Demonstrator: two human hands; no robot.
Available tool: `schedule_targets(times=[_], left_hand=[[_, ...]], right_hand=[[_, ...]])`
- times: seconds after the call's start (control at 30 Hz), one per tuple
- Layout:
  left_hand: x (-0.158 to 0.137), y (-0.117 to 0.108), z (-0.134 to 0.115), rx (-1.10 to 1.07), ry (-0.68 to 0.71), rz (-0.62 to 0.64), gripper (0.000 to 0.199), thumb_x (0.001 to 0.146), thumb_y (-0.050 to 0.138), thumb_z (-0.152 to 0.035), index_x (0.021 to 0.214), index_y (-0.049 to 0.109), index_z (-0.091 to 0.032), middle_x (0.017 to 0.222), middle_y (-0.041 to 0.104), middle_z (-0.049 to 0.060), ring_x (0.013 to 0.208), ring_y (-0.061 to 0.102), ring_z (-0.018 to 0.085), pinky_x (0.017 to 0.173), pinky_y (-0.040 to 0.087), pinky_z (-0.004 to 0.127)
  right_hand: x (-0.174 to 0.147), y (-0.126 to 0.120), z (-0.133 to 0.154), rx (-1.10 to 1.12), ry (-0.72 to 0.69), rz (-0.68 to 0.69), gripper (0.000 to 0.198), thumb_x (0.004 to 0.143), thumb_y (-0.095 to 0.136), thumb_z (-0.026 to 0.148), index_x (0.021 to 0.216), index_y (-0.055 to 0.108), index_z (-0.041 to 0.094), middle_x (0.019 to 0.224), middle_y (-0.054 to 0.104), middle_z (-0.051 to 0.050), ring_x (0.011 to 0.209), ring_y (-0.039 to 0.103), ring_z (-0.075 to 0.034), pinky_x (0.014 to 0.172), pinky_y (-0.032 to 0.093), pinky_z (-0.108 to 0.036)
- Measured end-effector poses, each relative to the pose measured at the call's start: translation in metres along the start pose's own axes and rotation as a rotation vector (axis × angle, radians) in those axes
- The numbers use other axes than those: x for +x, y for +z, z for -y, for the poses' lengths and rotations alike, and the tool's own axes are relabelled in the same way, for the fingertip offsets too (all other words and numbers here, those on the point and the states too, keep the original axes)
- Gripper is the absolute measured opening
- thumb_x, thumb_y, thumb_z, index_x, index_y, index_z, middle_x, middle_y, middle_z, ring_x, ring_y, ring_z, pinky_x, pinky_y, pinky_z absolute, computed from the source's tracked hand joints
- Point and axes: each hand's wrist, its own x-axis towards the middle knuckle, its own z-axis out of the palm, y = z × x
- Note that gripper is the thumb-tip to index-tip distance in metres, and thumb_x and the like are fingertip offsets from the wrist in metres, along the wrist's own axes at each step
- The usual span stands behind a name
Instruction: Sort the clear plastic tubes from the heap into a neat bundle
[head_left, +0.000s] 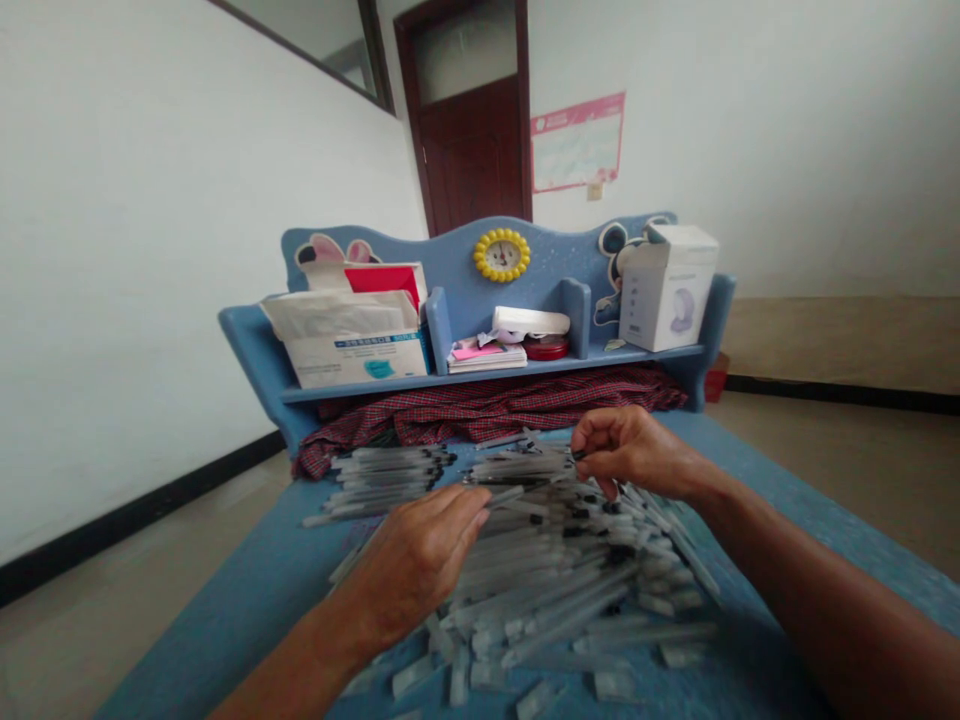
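Many frosted, see-through plastic tubes (525, 570) lie in a loose pile on the blue tabletop, several with black ends. My left hand (427, 550) is over the pile's left side, fingers pressed together. A short frosted tube (506, 497) sticks out at its fingertips; the thumb is mostly hidden. At the far right of the pile, my right hand (630, 455) pinches a small black tip (578, 455) between thumb and forefinger. Whether a tube is attached to that tip, I cannot tell. A neater row of black-ended tubes (386, 475) lies beyond my left hand.
Short clear pieces (536, 698) lie near the front. Behind the pile, a checked cloth (480, 410) is bunched under a blue shelf (360, 389). On the shelf stand a mask box (352, 350), a white box (664, 295), papers (486, 356) and a red round tin (546, 348).
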Motion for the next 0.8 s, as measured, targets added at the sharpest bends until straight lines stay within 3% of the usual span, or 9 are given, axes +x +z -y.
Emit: schedule_targets(times=[0.3,0.47,0.63,0.73,0.8], left_hand=[[-0.004,-0.014,0.037,0.142,-0.108,0.065,0.034,0.092,0.033,-0.026,0.094,0.064,-0.012,0.086,0.071,0.009,0.077,0.068,0.019,0.069,0.054,0.028],[-0.010,-0.013,0.051,0.221,-0.235,0.108,0.034,0.090,0.034,-0.028,0.093,0.065,-0.014,0.087,0.072,0.009,0.076,0.068,0.020,0.070,0.055,0.031],[-0.009,-0.011,0.045,0.243,-0.200,0.146,0.032,0.093,0.034,-0.024,0.093,0.063,-0.014,0.087,0.072,0.008,0.075,0.069,0.021,0.069,0.056,0.031],[-0.007,-0.013,0.042,0.243,-0.187,0.149,0.031,0.094,0.033,-0.024,0.094,0.062,-0.012,0.086,0.072,0.009,0.075,0.069,0.022,0.068,0.056,0.032],[-0.006,-0.013,0.041,0.251,-0.191,0.157,0.030,0.094,0.034,-0.024,0.094,0.062,-0.013,0.088,0.071,0.009,0.077,0.069,0.021,0.070,0.056,0.032]], right_hand=[[0.000,-0.020,0.000,-0.069,-0.067,-0.200,0.021,0.063,0.068,0.020,0.076,0.052,0.015,0.047,0.057,0.005,0.035,0.049,-0.007,0.035,0.027,-0.017],[0.005,0.000,-0.013,-0.115,-0.078,-0.206,0.016,0.065,0.063,0.020,0.075,0.051,0.016,0.047,0.054,0.007,0.037,0.053,-0.010,0.036,0.031,-0.018],[0.005,0.020,-0.019,-0.422,-0.158,-0.178,0.005,0.071,0.055,0.017,0.075,0.057,0.017,0.052,0.053,0.006,0.042,0.050,-0.007,0.041,0.034,-0.017],[0.003,0.009,-0.011,-0.605,-0.175,-0.266,0.009,0.073,0.055,0.019,0.077,0.062,0.016,0.052,0.054,0.005,0.045,0.047,-0.007,0.044,0.031,-0.017],[0.001,-0.004,-0.005,-0.700,-0.124,-0.244,0.010,0.072,0.056,0.019,0.075,0.065,0.015,0.052,0.055,0.004,0.046,0.047,-0.008,0.044,0.030,-0.018]])
